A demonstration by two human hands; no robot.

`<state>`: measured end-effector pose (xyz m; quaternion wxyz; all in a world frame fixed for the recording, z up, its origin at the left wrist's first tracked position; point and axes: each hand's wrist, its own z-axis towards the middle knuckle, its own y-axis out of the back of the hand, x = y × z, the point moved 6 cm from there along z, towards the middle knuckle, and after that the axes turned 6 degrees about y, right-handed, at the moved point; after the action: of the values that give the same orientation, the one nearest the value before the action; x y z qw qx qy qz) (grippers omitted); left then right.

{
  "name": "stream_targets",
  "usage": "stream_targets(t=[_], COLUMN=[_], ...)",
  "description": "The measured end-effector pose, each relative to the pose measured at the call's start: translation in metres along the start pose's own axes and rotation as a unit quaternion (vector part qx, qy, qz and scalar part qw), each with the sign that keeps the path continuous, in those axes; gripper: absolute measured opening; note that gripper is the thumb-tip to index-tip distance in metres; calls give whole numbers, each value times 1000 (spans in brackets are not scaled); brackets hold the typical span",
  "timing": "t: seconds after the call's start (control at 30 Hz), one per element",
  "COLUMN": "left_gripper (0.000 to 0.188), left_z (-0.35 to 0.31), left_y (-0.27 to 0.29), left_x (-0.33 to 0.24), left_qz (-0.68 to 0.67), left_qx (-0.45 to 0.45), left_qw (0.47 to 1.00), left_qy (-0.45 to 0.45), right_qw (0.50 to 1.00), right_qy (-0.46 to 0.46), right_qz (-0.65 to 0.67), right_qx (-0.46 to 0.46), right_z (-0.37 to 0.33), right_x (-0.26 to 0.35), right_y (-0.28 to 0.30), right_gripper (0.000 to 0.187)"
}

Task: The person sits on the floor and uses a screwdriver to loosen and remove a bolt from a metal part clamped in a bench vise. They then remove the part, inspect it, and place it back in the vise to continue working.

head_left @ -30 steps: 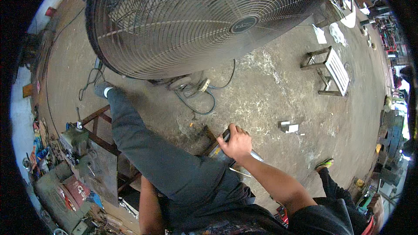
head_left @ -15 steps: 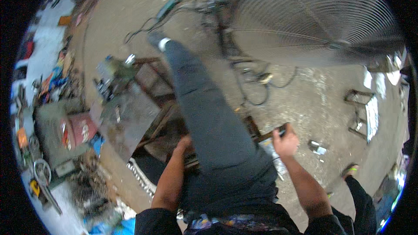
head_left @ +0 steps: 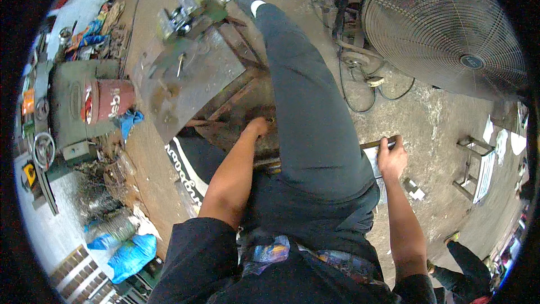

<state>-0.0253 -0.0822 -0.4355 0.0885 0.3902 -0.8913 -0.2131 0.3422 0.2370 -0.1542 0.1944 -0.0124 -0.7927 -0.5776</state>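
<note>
My left hand [head_left: 260, 128] reaches down to the rusty metal box-like structure [head_left: 225, 126] beside a dark trouser leg [head_left: 312, 112]. Its fingers are mostly hidden, so their closure does not show. On the other side of that leg, my right hand [head_left: 392, 159] is closed around the end of a dark flat bar [head_left: 371, 144]. The leg stretches away between my two hands toward the far side. Left of the rusty structure is a flat grey metal tabletop [head_left: 197, 73], with a vise-like green metal tool [head_left: 194, 11] at its far corner.
A large round fan [head_left: 444, 28] stands far right, with cables [head_left: 360, 104] on the floor beside it. A small metal-framed stool [head_left: 475, 169] is on the right, near another person's dark-clothed leg [head_left: 464, 267]. A red bucket [head_left: 109, 100] and blue plastic [head_left: 132, 256] lie left.
The view has shifted, and the blur has eased. My left hand now shows more beside the leg, against the rusty structure. My right hand still grips at the leg's right.
</note>
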Motion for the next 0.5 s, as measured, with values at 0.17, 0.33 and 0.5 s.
stream_targets(t=[0.17, 0.33, 0.5], left_gripper=[35, 34, 50], left_z=[-20, -79, -144], left_y=[21, 54, 82], left_x=[-17, -3, -15], left_qz=[-85, -142, -260], left_qx=[2, 7, -45], left_qw=[996, 990, 955], left_qy=[-12, 27, 138], right_qw=[1000, 999, 998], right_qy=[5, 23, 62], right_qz=[-24, -41, 8], right_qx=[7, -10, -19], right_z=[1, 3, 10], right_x=[2, -7, -20], right_y=[2, -7, -21], right_gripper=[52, 64, 68])
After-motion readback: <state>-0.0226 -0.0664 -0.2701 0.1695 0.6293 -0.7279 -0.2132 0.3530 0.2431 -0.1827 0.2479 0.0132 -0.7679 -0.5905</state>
